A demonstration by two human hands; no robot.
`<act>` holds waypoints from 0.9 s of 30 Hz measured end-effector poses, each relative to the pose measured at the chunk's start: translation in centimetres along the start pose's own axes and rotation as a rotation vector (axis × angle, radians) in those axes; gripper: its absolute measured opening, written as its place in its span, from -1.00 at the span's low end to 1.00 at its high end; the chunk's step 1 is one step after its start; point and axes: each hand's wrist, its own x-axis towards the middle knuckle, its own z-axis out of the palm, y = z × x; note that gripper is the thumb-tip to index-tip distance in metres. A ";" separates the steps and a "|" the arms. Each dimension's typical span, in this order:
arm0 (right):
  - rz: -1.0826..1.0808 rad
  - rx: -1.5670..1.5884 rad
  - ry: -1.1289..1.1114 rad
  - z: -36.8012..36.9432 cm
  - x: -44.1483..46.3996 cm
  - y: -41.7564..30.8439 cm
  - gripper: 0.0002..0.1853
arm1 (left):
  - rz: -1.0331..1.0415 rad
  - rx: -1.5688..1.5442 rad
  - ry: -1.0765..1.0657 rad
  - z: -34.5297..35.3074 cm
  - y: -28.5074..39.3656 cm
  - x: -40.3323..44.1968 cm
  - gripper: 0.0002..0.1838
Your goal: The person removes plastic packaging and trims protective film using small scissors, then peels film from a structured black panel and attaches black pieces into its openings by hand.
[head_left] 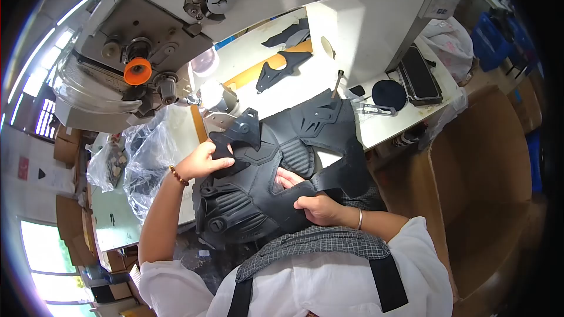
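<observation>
A large black moulded piece [282,199] with ribbed pads lies across my lap and the table edge. My left hand [205,161] is closed on a smaller black angular piece [239,132], which it holds over the large piece's upper left part, just below the sewing machine's head. At the lower edge of the large piece, my right hand [314,204] grips the material, thumb on top and some fingers showing through an opening. Two similar small black pieces, one nearer [283,70] and one farther [288,34], rest on the table behind.
The sewing machine [141,53] stands over the white table [382,126]. A black disc [389,95], a dark tray [420,76] and a metal tool [376,109] lie at the right. Clear plastic bags [150,155] are at left; an open cardboard box [482,188] stands right.
</observation>
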 end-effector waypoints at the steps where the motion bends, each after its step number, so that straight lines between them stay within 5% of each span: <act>1: 0.003 -0.021 -0.017 0.0 -0.1 -0.2 0.00 | 0.050 -0.126 -0.012 -0.1 -0.7 0.4 -0.73; 11: -0.048 -0.835 -0.303 1.7 -1.6 -2.9 -0.10 | 0.186 -0.030 0.230 -0.7 1.6 -8.0 -0.73; 19: -0.298 -1.388 -0.338 -2.7 -0.8 -1.1 -0.58 | 0.287 -0.345 0.622 2.3 -4.6 -10.1 -0.73; 22: -0.528 -1.469 -0.177 3.0 -1.0 -5.1 -0.78 | 0.393 -0.468 0.721 2.7 -6.6 -9.0 -0.75; 24: -0.797 -1.714 -0.284 1.6 -0.1 -4.9 -0.77 | 0.395 -0.510 0.737 2.4 -7.1 -8.5 -0.75; 27: -0.591 -1.558 -0.317 0.5 1.7 -5.7 -0.54 | 0.391 -0.657 0.725 1.8 -5.9 -7.6 -0.76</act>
